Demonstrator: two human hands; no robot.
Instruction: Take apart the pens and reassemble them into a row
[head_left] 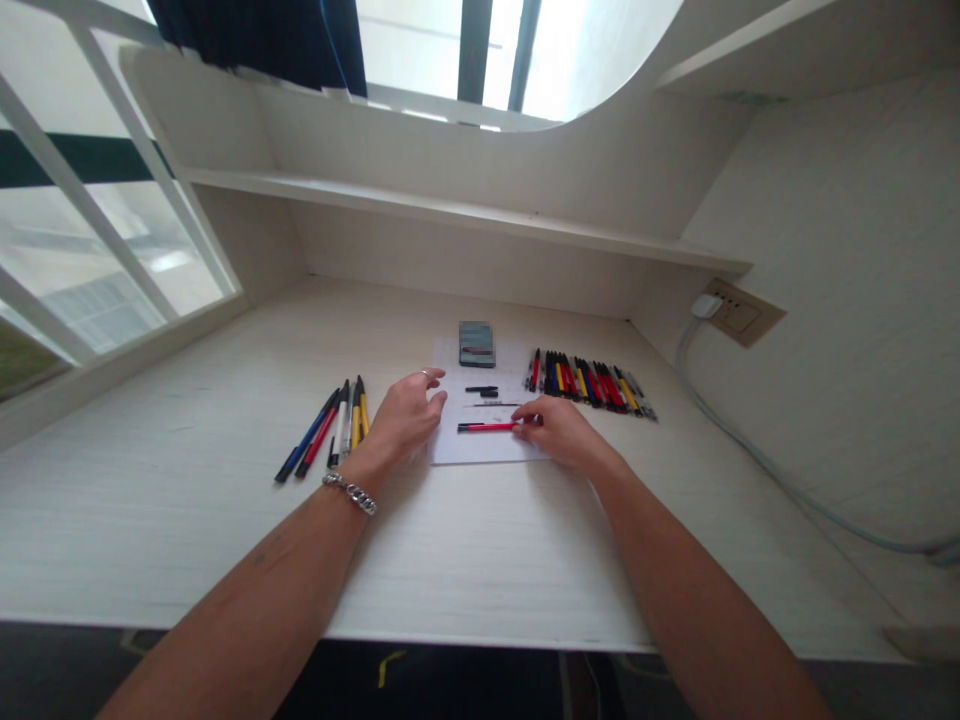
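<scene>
A white sheet of paper (480, 440) lies on the desk with small pen parts on it. My right hand (559, 430) rests on the sheet's right side, its fingers pinched on the end of a red pen barrel (486, 427) lying flat. My left hand (405, 415) hovers at the sheet's left edge, fingers loosely curled and apart, holding nothing. A short black pen part (481, 390) and a thin refill (495, 405) lie just beyond the red barrel.
Several assembled pens (330, 430) lie to the left of my left hand. A row of several coloured pens (592, 383) lies at the right. A dark phone (477, 343) sits behind the sheet. A wall socket (739, 312) with a cable (750, 455) is at the right.
</scene>
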